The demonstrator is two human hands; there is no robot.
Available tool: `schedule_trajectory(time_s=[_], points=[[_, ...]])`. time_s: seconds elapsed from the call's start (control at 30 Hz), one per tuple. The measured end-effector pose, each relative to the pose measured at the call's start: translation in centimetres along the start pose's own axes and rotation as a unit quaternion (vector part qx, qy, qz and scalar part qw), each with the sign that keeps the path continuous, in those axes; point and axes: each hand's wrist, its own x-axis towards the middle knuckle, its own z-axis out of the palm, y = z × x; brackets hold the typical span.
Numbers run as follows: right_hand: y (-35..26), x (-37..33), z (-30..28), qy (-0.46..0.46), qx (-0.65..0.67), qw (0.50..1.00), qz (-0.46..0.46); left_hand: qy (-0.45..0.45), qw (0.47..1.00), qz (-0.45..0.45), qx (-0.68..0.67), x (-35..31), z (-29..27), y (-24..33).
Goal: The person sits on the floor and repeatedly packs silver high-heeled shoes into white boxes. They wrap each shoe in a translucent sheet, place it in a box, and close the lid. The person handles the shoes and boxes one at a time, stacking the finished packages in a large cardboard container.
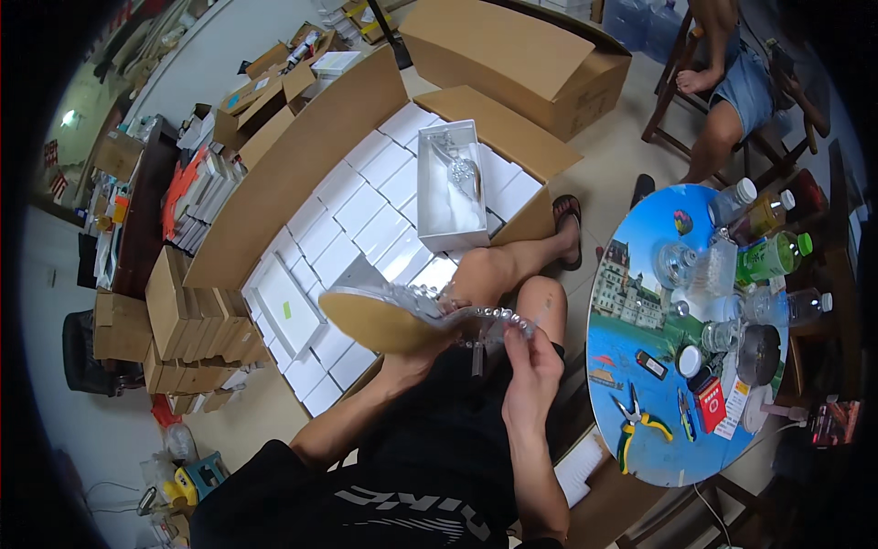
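Observation:
A high-heeled sandal [380,320] is held in front of me, its tan sole toward me and its heel hanging down. My left hand [416,363] grips it from underneath; the shoe hides most of the fingers. My right hand [532,371] pinches the clear strap [498,315], which is studded with shiny stones. Beyond my knee, an open white shoebox [451,224] rests on a carton of packed boxes, with another sparkly shoe [462,169] and white paper inside. A white box lid [283,309] with a small green sticker lies upturned to the left.
A large open carton [293,165] full of white boxes stands before me. On the right, a round table [631,316] bears bottles, pliers [640,425] and a red pack [711,405]. Another person [718,119] sits at the far right. Brown boxes [174,311] are stacked at left.

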Motion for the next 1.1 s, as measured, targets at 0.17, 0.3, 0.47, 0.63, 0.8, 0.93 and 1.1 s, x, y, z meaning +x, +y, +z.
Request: schedule_trajectory(time_s=[0.17, 0.3, 0.47, 0.63, 0.8, 0.93, 1.1], points=[[-1.4, -2.6, 1.7, -0.061, -0.347, 0.901, -0.253, 0.064, 0.973, 0.108, -0.191, 0.4, 0.2, -2.6], [1.8, -3.1, 0.1, -0.047, -0.146, 0.987, 0.039, 0.101, 0.983, 0.069, 0.139, 0.0, 0.0, -3.2], [5.0, -0.3, -2.7, -0.111, 0.107, 0.985, 0.076, 0.128, 0.922, -0.09, -0.355, -0.4, 1.7, 0.0], [4.6, 1.4, -1.8, -0.141, 0.224, 0.954, 0.143, 0.115, 0.82, -0.16, -0.537, 0.7, 2.1, -0.2], [4.9, 2.3, -1.6, -0.122, 0.264, 0.942, 0.165, 0.094, 0.814, -0.153, -0.553, 1.7, 2.8, -0.1], [4.7, 2.8, -2.0, -0.112, 0.302, 0.929, 0.182, 0.128, 0.81, -0.14, -0.555, 2.1, 3.7, 1.2], [3.8, 3.3, -2.6, -0.104, 0.316, 0.928, 0.167, 0.123, 0.783, -0.137, -0.594, 2.5, 4.2, 1.2]])
